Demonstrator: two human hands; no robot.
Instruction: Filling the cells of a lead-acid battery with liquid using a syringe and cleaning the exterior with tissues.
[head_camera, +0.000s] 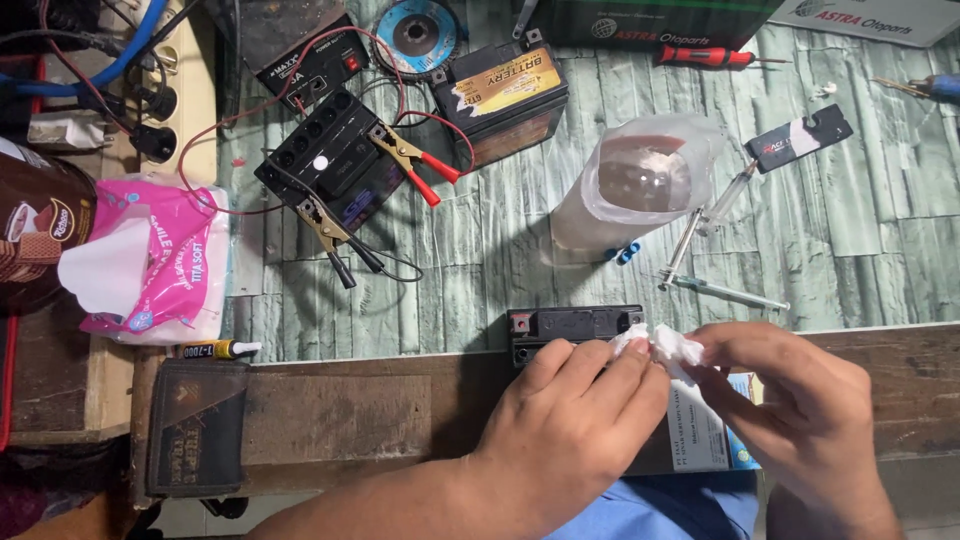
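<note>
A small black battery (572, 326) stands at the near edge of the bench. My left hand (570, 425) rests over its front, fingertips pressing a crumpled white tissue (660, 347) at its right top corner. My right hand (800, 410) pinches the same tissue from the right side. Under my hands lies a white printed box (700, 440), mostly hidden.
Behind are two syringes (700, 245), a clear plastic bag around a container (635, 185), two more batteries (500, 90) (335, 155) with clamp leads, a grinding disc (415, 35), a red screwdriver (705, 56), a pink tissue pack (150, 260) and a glue tube (220, 349).
</note>
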